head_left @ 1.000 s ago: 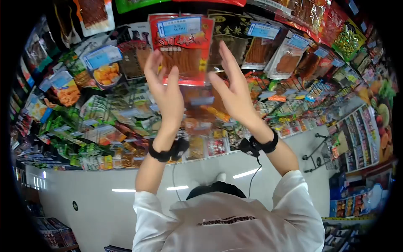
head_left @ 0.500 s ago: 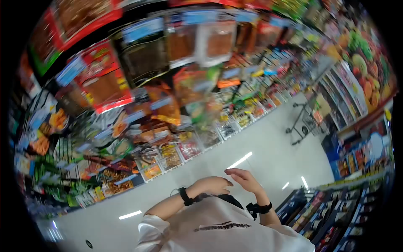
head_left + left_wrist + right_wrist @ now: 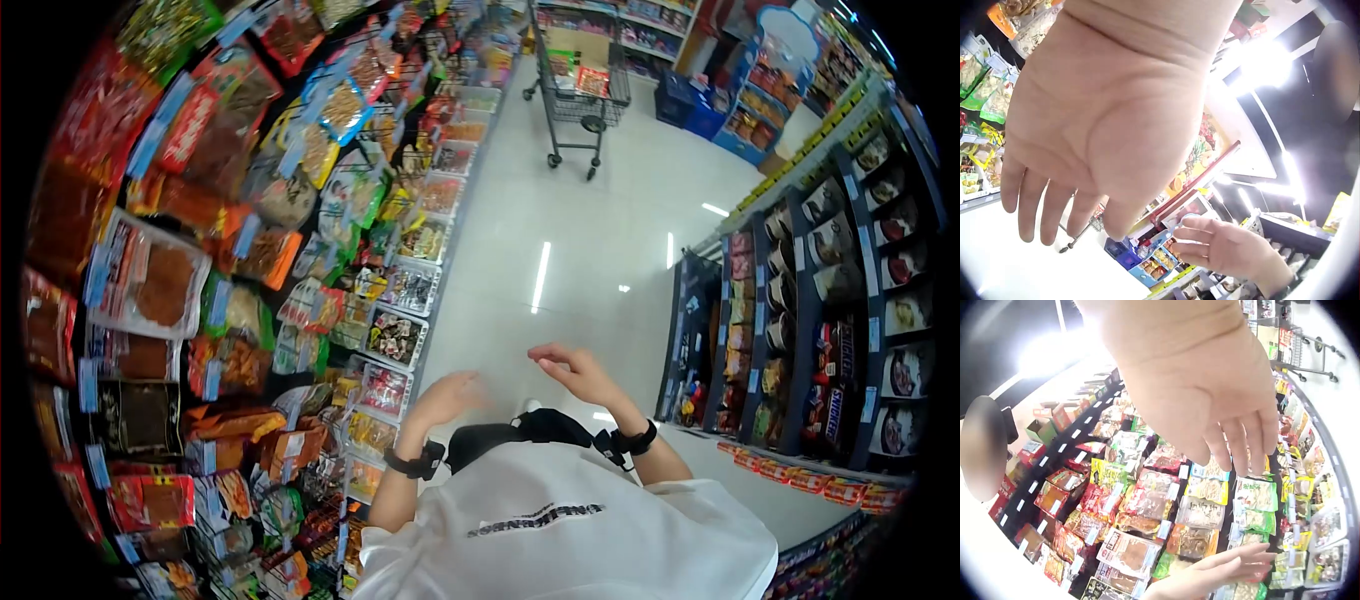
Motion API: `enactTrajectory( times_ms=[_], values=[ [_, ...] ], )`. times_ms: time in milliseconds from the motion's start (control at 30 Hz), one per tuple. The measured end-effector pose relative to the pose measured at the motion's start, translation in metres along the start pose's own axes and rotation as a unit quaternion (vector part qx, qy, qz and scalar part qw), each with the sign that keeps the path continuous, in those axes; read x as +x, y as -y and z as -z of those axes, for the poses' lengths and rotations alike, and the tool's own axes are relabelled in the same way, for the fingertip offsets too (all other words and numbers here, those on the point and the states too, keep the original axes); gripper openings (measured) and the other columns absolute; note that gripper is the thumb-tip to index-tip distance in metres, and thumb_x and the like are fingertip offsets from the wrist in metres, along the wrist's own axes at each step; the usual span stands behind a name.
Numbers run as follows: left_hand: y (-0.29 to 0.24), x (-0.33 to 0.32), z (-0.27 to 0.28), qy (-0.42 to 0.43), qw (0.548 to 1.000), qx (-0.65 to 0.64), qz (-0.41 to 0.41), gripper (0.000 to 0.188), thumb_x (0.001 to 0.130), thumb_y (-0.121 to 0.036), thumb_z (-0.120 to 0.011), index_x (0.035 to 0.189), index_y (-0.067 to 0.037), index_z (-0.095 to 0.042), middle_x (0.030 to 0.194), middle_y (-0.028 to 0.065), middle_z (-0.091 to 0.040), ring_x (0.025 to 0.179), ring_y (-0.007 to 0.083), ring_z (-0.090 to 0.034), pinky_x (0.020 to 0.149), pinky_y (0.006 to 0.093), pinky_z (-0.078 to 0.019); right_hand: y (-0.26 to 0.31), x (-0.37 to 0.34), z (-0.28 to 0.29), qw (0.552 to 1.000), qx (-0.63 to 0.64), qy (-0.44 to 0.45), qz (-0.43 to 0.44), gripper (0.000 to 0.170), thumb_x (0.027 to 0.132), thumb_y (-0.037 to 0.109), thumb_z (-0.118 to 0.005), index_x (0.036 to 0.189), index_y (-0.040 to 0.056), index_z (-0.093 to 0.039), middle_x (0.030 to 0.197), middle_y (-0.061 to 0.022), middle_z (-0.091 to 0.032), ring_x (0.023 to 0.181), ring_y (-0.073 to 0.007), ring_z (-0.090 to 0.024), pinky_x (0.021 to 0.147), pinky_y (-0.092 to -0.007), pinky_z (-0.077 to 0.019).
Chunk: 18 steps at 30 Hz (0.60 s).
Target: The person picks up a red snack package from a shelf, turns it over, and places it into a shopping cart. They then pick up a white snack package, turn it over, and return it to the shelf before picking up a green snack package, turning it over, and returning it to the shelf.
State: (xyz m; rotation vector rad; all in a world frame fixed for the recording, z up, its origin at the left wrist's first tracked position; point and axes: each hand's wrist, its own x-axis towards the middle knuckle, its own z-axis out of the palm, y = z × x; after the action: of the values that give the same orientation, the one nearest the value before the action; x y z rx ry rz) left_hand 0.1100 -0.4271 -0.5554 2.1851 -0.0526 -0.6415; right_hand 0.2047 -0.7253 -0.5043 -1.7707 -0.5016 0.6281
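My left hand (image 3: 443,400) is held out in front of my body with nothing in it, slightly blurred in the head view. The left wrist view shows its bare palm (image 3: 1104,119) and straight fingers. Across a small gap, my right hand (image 3: 580,376) is also bare, its fingers extended toward the left one. In the right wrist view that palm (image 3: 1204,394) shows with loosely extended fingers. Both hands hover above the floor (image 3: 510,300), touching no product. Nearest the left hand are open bins of small wrapped snacks (image 3: 385,388) along the shelf's bottom edge.
A tall rack of hanging snack packets (image 3: 150,275) with blue price tags runs along my left. Ahead in the aisle stands a shopping cart (image 3: 585,100) with packages in it. Dark shelves (image 3: 790,240) with bagged goods line the right side. Blue crates (image 3: 690,105) sit farther back.
The view has swung right from facing the snack rack to looking down the aisle. Both hands, earlier raised before a red packet, have come down near my body and remain without anything in them.
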Motion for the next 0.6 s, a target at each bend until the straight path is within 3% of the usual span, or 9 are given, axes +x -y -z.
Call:
enactTrajectory(
  times_ms=[100,300,400,433,600],
  values=[
    [-0.007,0.026,0.019,-0.009,0.999,-0.042,0.012,0.049,0.103,-0.032,-0.06,0.139,0.0,-0.057,0.142,0.0203,-0.059,0.131,0.0327,-0.057,0.108,0.0386,-0.0455,-0.006,0.013,0.025,1.0,0.025,0.008,-0.012,0.033,0.106,0.025,-0.056,0.128,0.0029,-0.067,0.124,-0.0119,-0.07,0.115,-0.0232,-0.066,0.098,-0.0372,-0.0521],
    [-0.012,0.089,0.046,-0.019,0.998,-0.047,-0.033,0.048,0.1,-0.034,-0.062,0.133,0.001,-0.061,0.133,0.0237,-0.063,0.123,0.0382,-0.061,0.104,0.0412,-0.0472,-0.009,0.057,0.049,0.999,0.01,-0.022,-0.023,0.03,0.105,0.02,-0.058,0.127,0.0021,-0.067,0.121,-0.0126,-0.071,0.113,-0.0229,-0.068,0.097,-0.0372,-0.0532],
    [-0.021,0.134,0.059,0.035,0.997,-0.042,-0.053,0.046,0.099,-0.032,-0.062,0.132,0.0,-0.062,0.131,0.0233,-0.064,0.121,0.0402,-0.061,0.103,0.0431,-0.0472,-0.006,0.085,0.057,0.998,0.005,-0.044,-0.04,0.03,0.105,0.019,-0.058,0.127,0.0012,-0.067,0.122,-0.013,-0.071,0.114,-0.0229,-0.068,0.098,-0.0367,-0.053],
    [-0.018,0.152,0.06,0.045,0.995,0.002,-0.084,0.051,0.1,-0.035,-0.061,0.137,0.0,-0.058,0.131,0.0237,-0.064,0.119,0.035,-0.064,0.102,0.0409,-0.0492,-0.005,0.095,0.061,0.998,-0.006,-0.047,-0.051,0.03,0.105,0.019,-0.058,0.128,0.0011,-0.066,0.123,-0.013,-0.071,0.114,-0.0229,-0.068,0.098,-0.0366,-0.0529],
    [-0.039,0.228,0.071,0.207,0.97,0.056,-0.119,0.048,0.099,-0.035,-0.061,0.134,-0.002,-0.062,0.131,0.0238,-0.064,0.122,0.0405,-0.06,0.104,0.0465,-0.0478,-0.003,0.145,0.089,0.993,-0.074,-0.061,-0.073,0.033,0.105,0.019,-0.057,0.132,0.0012,-0.064,0.127,-0.0133,-0.069,0.115,-0.0234,-0.067,0.1,-0.0364,-0.0521]
  ],
)
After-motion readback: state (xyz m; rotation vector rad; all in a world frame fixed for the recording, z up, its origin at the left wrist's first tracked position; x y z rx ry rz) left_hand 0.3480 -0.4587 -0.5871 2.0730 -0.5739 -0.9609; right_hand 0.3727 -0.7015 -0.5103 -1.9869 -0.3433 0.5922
